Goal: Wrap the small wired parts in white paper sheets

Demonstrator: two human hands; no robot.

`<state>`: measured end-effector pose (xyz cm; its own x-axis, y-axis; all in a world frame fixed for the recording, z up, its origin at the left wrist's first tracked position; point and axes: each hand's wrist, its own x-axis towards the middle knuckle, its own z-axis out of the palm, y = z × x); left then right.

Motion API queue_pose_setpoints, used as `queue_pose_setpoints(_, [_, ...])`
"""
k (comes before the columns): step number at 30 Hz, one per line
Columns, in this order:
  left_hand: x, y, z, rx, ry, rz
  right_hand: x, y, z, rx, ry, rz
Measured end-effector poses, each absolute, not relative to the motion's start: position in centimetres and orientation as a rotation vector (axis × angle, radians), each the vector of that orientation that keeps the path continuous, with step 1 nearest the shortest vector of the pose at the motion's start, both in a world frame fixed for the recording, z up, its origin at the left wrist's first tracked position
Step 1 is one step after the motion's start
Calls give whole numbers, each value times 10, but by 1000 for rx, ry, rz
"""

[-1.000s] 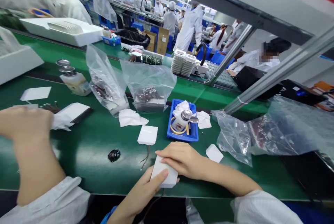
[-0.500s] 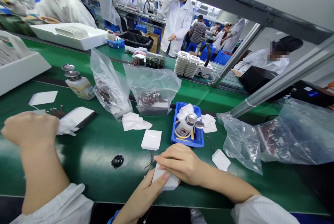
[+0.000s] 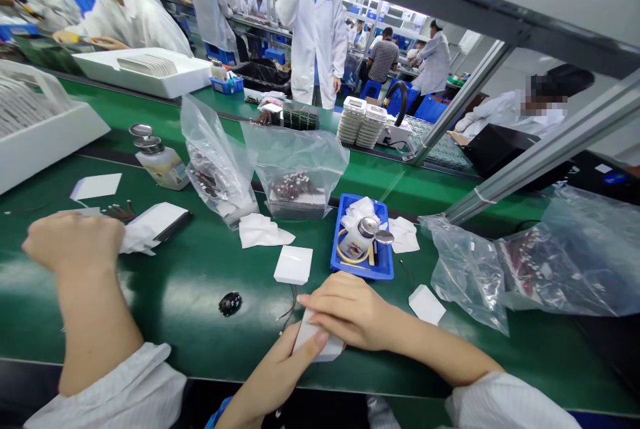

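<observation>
My left hand (image 3: pixel 295 362) grips a flat white rectangular piece (image 3: pixel 327 350) near the front edge of the green work surface, its thumb lying across the top. Over the far end of the same piece, my right hand (image 3: pixel 350 312) presses with its fingers bent together, hiding part of it. Thin dark wires (image 3: pixel 290 306) run out beside the fingers. Just beyond lies a white square piece (image 3: pixel 294 264), and another white piece (image 3: pixel 427 304) rests right of my right hand. A small dark bundle with white tips (image 3: pixel 230 304) sits to the left.
At the left, a co-worker's closed hand (image 3: pixel 80 242) rests by a white block (image 3: pixel 159 221). A blue tray (image 3: pixel 363 271) holds a pump bottle (image 3: pixel 357 238). Clear bags (image 3: pixel 300 156) stand behind, and more plastic bags (image 3: pixel 467 269) lie right. A metal post (image 3: pixel 530 156) slants across the right side.
The view has shifted slightly, so things on the table appear a little to the right. Both my hands stay on the white piece. A standing person in the background has changed position.
</observation>
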<state>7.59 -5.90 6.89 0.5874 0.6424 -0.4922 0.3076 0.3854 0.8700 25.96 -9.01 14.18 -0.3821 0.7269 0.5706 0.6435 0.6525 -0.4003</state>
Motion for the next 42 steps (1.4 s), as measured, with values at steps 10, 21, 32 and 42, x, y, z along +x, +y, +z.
queue_pose_setpoints(10, [82, -69, 108, 956, 780, 278, 266, -91, 140, -985, -2165, 112])
queue_pose_setpoints(21, [81, -50, 112, 1002, 573, 184, 264, -85, 144, -1038, -1972, 376])
queue_pose_setpoints(32, [85, -48, 108, 857, 507, 154, 267, -80, 135, -1054, -1845, 492])
queue_pose_setpoints(42, [85, -48, 109, 1040, 568, 173, 268, -80, 136, -1071, -1875, 449])
